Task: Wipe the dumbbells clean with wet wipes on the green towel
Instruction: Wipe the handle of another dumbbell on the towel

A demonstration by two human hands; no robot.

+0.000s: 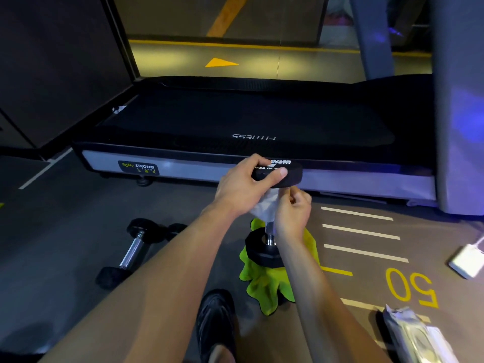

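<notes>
A black dumbbell [264,251] stands upright on end on the crumpled green towel [264,286] on the floor. My left hand [243,183] grips its top head, thumb across the flat face. My right hand [292,213] holds a white wet wipe [263,206] wrapped around the chrome handle just under that top head. A second black dumbbell [131,254] lies on the floor to the left, off the towel.
A black treadmill deck [235,127] runs across just beyond the hands. A silver wet wipe pack [413,336] lies at the lower right, a white device with cable [468,260] at the right. My black shoe [214,320] is at bottom centre. A grey pillar [458,100] rises on the right.
</notes>
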